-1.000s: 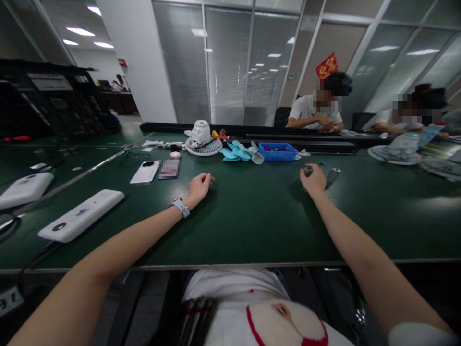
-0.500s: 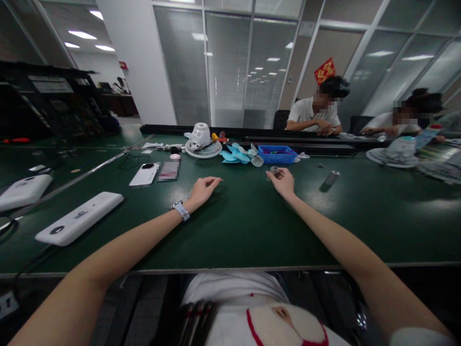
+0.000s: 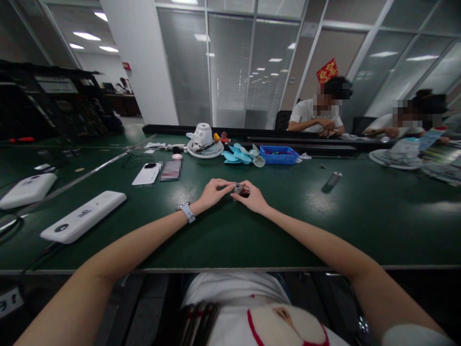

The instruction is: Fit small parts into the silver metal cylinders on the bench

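- Along the near left of the green tabletop, well in from its near edge, a long white rounded plastic device lies aslant with a black cable at its lower end.
- Toward the middle, the right hand pinches a small grey metallic cylinder between thumb and fingers. The left hand, fingers bent, brings its fingertips to the cylinder's left side; whether they grip it I cannot tell.
- Right of the hands, well apart, is a second, taller grey cylinder.
- Left of the hands lie a white phone and, just beside it, a flat pinkish packet, blurred.
- Toward the far edge sits an open blue plastic tray holding small, dark, mixed pieces, too small to name.
- Light-blue plastic fan blades crowd the tray's left end, a clear disc overlapping its near left corner.
- Left of those, a white fan housing rests on a round white grille.
- Black rails run behind the tray.
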`<action>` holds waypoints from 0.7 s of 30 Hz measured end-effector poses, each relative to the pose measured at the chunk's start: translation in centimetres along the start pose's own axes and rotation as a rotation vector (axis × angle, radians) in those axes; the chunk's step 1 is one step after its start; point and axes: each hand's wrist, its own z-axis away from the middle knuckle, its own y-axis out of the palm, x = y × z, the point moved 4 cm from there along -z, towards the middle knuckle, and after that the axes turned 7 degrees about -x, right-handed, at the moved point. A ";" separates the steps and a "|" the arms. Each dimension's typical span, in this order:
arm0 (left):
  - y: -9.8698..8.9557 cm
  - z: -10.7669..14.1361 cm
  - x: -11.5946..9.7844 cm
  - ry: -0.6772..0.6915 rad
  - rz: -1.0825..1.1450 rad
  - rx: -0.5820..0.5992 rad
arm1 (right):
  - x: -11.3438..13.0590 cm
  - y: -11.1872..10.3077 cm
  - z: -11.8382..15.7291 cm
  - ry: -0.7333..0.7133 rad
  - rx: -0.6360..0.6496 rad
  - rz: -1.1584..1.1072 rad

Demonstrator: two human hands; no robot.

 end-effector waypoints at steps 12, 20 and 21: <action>0.9 -1.1 -1.8 0.029 0.044 0.042 | 0.1 0.2 0.1 -0.038 0.000 0.076; 0.0 -0.6 -3.8 0.116 -0.059 -0.045 | 0.3 0.1 0.1 -0.047 -0.001 0.110; 0.0 -0.5 -4.0 0.120 -0.039 -0.064 | 0.4 0.1 0.1 -0.047 0.001 0.113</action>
